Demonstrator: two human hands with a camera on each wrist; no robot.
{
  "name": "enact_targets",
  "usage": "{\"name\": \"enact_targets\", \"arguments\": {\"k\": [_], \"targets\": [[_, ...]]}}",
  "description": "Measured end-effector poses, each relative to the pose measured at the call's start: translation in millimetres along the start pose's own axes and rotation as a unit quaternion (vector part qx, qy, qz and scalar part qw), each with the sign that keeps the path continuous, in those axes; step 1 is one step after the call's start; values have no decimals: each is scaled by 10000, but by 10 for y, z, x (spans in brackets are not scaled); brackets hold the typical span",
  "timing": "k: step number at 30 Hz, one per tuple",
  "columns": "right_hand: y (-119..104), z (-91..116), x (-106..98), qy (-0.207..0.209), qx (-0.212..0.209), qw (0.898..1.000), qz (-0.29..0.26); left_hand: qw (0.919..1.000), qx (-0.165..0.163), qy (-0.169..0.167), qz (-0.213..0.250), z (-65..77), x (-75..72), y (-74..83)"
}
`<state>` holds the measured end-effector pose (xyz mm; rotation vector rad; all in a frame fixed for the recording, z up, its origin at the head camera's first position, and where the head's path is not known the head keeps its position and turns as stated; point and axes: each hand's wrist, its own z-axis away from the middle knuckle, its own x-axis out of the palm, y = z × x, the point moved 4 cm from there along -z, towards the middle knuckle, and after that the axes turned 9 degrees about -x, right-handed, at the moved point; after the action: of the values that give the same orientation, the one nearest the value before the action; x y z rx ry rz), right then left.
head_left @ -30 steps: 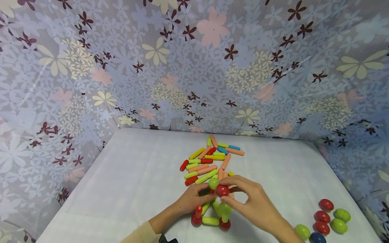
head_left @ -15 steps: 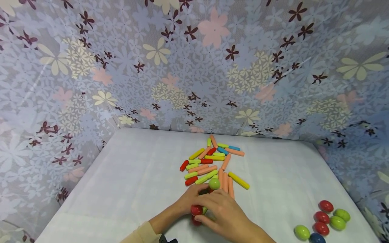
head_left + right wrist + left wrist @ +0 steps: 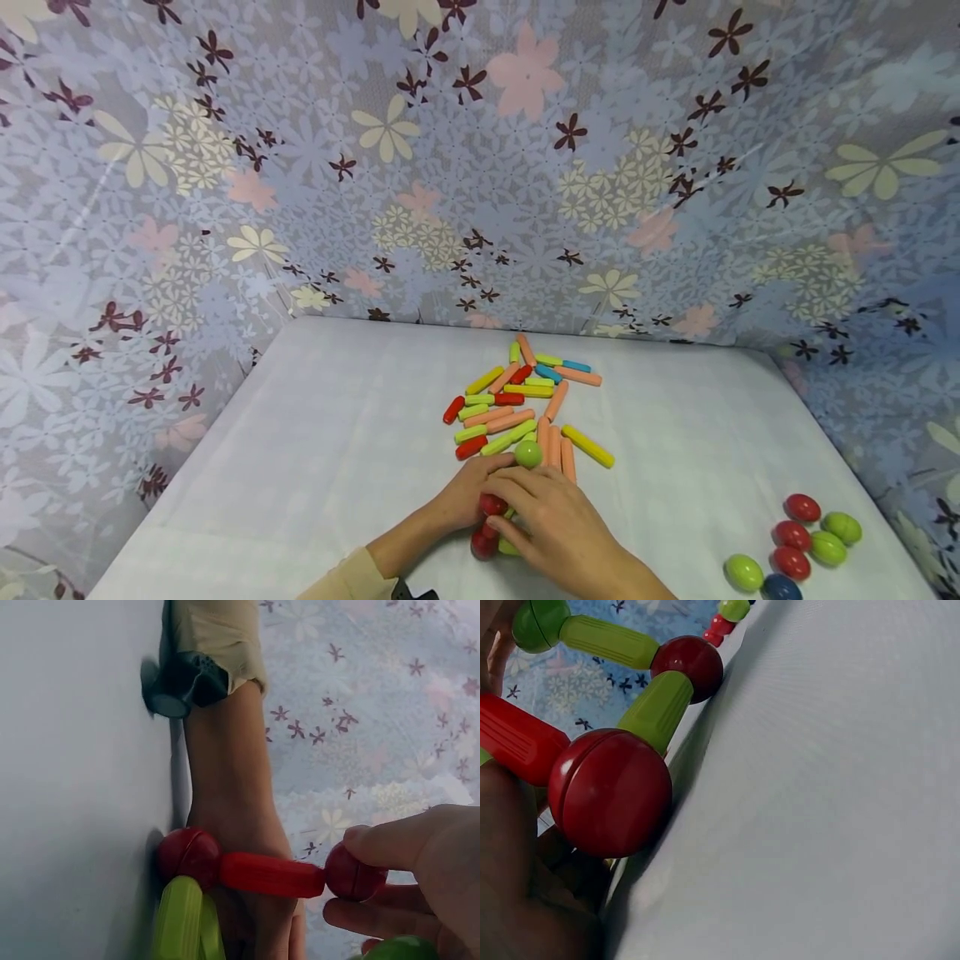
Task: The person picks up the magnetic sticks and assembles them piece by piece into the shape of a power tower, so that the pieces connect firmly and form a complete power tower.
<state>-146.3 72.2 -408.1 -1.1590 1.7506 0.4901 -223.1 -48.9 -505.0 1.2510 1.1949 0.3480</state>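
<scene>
My right hand (image 3: 551, 521) pinches a red ball (image 3: 356, 871) between thumb and fingers. That ball sits on the end of a red rod (image 3: 270, 875), which rises from a lower red ball (image 3: 187, 856) of a ball-and-rod toy frame. Green rods (image 3: 656, 712) join this ball to others, including a dark red ball (image 3: 694, 667) and a green ball (image 3: 538, 624). Behind the red upright, my left hand (image 3: 468, 493) holds the far side of the frame, near a raised light-green ball (image 3: 528, 453). Its fingertips are mostly hidden by my right hand.
Many loose rods, among them a yellow rod (image 3: 588, 446) and orange rods (image 3: 555, 450), lie beyond the hands. At the right are loose red balls (image 3: 792, 535), green balls (image 3: 828, 548) and a blue ball (image 3: 782, 587). A floral curtain (image 3: 480, 167) stands behind the white table (image 3: 337, 417).
My right hand has carried the red ball left and towards me, onto the upright red rod, covering much of the frame. The left hand has stayed in place.
</scene>
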Motion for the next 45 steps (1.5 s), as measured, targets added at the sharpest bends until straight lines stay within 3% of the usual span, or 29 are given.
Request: {"name": "enact_targets", "arguments": {"k": [8,16,25,29,33,35,36,38,42,45], "targets": [[-11,12,23,-40,-186,9990,-405,9999,-137,-5,77,10,5,-37],[31,14,34,85,121,9998,-105,9999,-111,-18,112,19,9,-17],[27,14,20,-255,-6,9988,-420,9999,70,-51,133,37,-8,17],[87,28,-86,-33,34,9961,-880,10000,0,-8,55,24,-11,18],[395,88,-241,818,710,9829,-1487,9981,-475,-45,398,5,-1,-17],[642,152,-267,1179,1301,9750,-1364,9955,-724,-93,606,4,7,-34],[773,191,-250,1161,1665,9706,-1294,9947,-789,-119,651,2,11,-38],[1004,278,-154,727,2247,9657,-1079,9933,-935,-133,662,7,15,-49],[1256,444,145,-904,2865,9489,-963,9931,-1041,-105,538,16,16,-45],[1297,495,247,-1331,3038,9386,-948,9940,-1009,-83,421,13,19,-34]]}}
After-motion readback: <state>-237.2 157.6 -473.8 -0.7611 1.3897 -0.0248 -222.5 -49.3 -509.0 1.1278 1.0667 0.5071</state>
